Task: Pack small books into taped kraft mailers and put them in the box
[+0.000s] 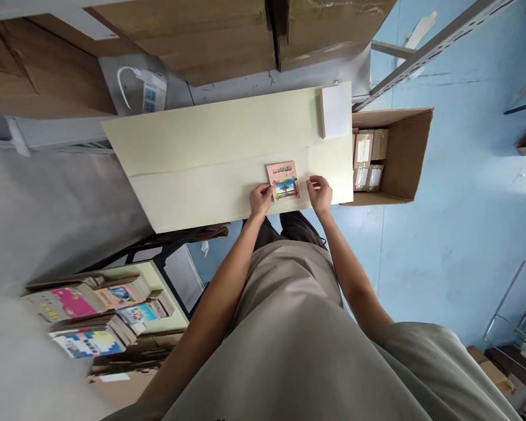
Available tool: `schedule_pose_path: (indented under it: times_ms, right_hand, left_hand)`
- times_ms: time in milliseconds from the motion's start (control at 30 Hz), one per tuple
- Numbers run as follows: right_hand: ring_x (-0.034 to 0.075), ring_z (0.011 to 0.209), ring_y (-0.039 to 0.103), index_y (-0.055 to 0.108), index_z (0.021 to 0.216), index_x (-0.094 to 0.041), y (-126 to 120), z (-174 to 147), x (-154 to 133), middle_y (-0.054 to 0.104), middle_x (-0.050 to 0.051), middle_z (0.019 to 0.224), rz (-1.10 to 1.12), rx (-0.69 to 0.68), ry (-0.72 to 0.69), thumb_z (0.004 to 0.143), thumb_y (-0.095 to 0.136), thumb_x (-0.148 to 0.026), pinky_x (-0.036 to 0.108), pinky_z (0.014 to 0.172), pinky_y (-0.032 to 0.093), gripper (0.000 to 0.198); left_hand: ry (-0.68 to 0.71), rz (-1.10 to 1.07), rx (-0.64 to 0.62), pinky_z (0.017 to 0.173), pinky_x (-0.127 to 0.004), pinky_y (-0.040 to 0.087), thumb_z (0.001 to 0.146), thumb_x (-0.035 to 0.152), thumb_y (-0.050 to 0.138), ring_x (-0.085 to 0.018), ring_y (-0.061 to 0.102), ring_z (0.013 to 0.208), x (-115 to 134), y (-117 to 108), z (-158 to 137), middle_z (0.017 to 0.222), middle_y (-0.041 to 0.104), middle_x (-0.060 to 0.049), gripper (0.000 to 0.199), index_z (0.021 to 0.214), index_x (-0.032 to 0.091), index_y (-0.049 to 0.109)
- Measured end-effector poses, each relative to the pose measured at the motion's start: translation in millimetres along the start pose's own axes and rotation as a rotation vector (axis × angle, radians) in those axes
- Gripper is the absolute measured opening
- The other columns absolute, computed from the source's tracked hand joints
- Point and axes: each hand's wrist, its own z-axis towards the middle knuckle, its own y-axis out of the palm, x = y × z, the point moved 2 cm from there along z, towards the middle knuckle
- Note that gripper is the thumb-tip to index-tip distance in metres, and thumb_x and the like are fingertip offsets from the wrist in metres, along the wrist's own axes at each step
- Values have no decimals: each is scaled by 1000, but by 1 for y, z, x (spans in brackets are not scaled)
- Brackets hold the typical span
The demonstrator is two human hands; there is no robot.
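A pink booklet (284, 180) with a tree picture on its cover lies face up near the front edge of the pale table (193, 140). At its lower left edge is my left hand (260, 200), thumb and fingers closed on the margin. My right hand (320, 195) hovers just right of the booklet, apart from it, its fingers curled together; whether anything small is between them is hidden. A large pale sheet (219, 181) lies flat under the booklet. Toward the table's far right corner sits a white stack of paper or a box (335, 111).
An open carton (414, 155) holding several small taped boxes stands against the table's right end. Big cardboard boxes (188, 35) and a power strip (154, 93) are on the shelf behind. Book stacks (90, 342) rest on a lower stand at left.
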Motion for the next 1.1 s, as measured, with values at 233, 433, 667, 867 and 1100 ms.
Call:
schedule_pose_path:
  times_ms: [233, 433, 667, 867, 1100]
  right_hand:
    - [31, 102, 82, 75, 111, -23, -9, -2, 0, 88, 14, 109, -151, -55, 91, 105, 72, -47, 44, 98, 63, 25]
    - [31, 102, 80, 72, 102, -25, -4, -16, -19, 86, 14, 110, -192, -97, -6, 110, 63, -41, 43, 102, 60, 19]
    - [27, 104, 77, 73, 104, -26, 25, -27, -45, 83, 11, 113, -289, -242, -164, 113, 64, -37, 38, 101, 59, 16]
    - [30, 111, 79, 76, 105, -25, 52, -15, -52, 86, 12, 121, -441, -341, -102, 113, 66, -26, 41, 103, 60, 12]
    - [27, 109, 81, 80, 102, -26, 57, -8, -48, 87, 9, 120, -391, -367, -123, 111, 70, -30, 41, 107, 64, 14]
  left_hand:
    - [26, -14, -30, 93, -38, 63, 90, 36, 85, -28, 79, 95, 1, -5, 2, 96, 85, -9, 16, 92, 21, 79]
    - [-6, -53, -57, 91, -36, 61, 85, 44, 90, -26, 77, 93, 6, -9, 6, 93, 83, -7, 25, 90, 23, 77]
    - [46, 78, 26, 99, -38, 58, 87, 24, 86, -28, 77, 94, 15, -12, 2, 91, 82, -6, 13, 92, 25, 75]
    - [117, 205, -3, 111, -47, 56, 98, 35, 88, -36, 77, 107, 27, -9, -8, 98, 80, -11, 24, 96, 27, 66]
    - [113, 227, 137, 123, -57, 51, 81, 46, 106, -51, 64, 142, 28, 14, -4, 122, 73, -22, 55, 102, 24, 60]
